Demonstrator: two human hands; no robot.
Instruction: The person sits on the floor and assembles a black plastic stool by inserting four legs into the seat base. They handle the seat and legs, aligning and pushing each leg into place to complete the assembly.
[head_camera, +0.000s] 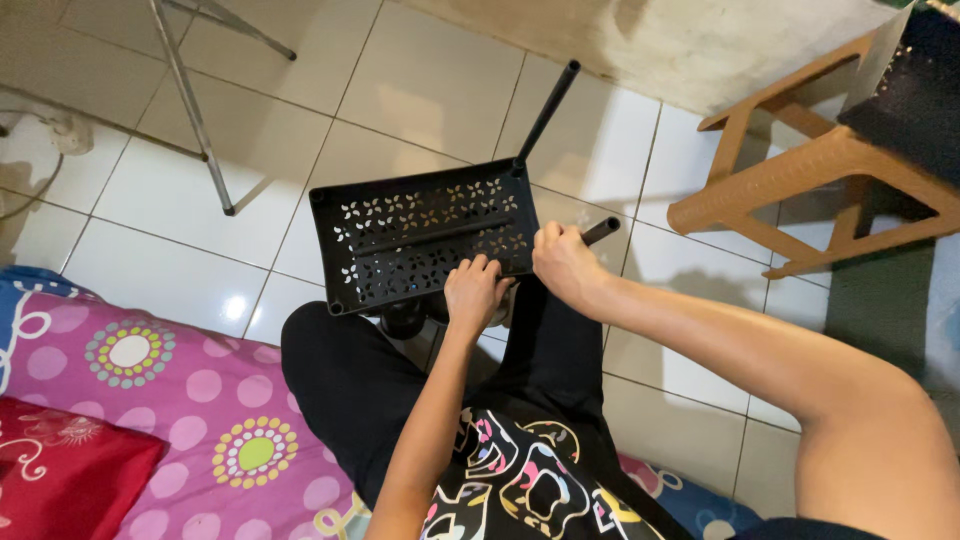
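Both hands, left (474, 292) and right (565, 264), clamp the black perforated shelf's (425, 235) near edge over the lap. Looks light, stiff plastic; probably grab rims or legs (546, 112), not the cutouts.

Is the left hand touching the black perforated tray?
Touching. In the head view, the left hand rests its fingers over the near edge of the black perforated tray, with no gap visible.
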